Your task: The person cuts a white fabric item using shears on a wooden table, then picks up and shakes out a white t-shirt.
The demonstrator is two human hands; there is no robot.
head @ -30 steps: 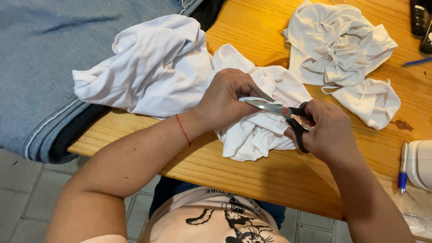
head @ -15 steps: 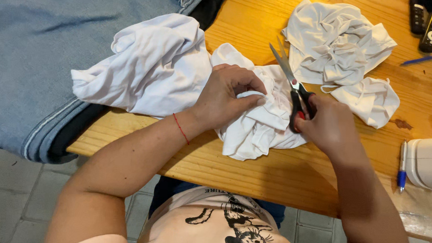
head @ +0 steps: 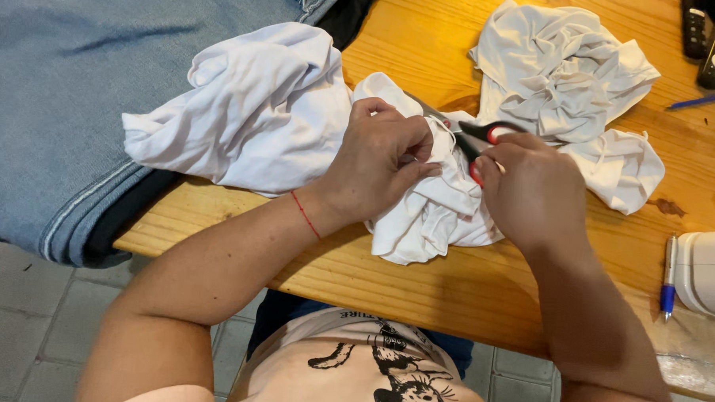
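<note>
Wooden planks of a table [head: 417,298] fill the middle and right of the frame, with grey floor tiles showing along the bottom left. At the centre, the left hand [head: 379,162] is closed around a bunched fold of white cloth [head: 257,114], thumb and fingers pinching the fabric near its edge. Just to the right, the right hand [head: 536,191] is wrapped around the black and red handles of a pair of scissors [head: 475,134]; the blades point toward the upper left and run into the cloth beside the left fingers, but how far apart the blades are cannot be told, since the fabric hides most of them. The cloth spreads from the centre toward the left, lying partly over a blue denim garment [head: 68,96] that covers the upper left. A second crumpled white cloth [head: 560,69] lies in the upper right. A blue pen [head: 669,275] rests at the right edge beside a white machine [head: 707,273].
</note>
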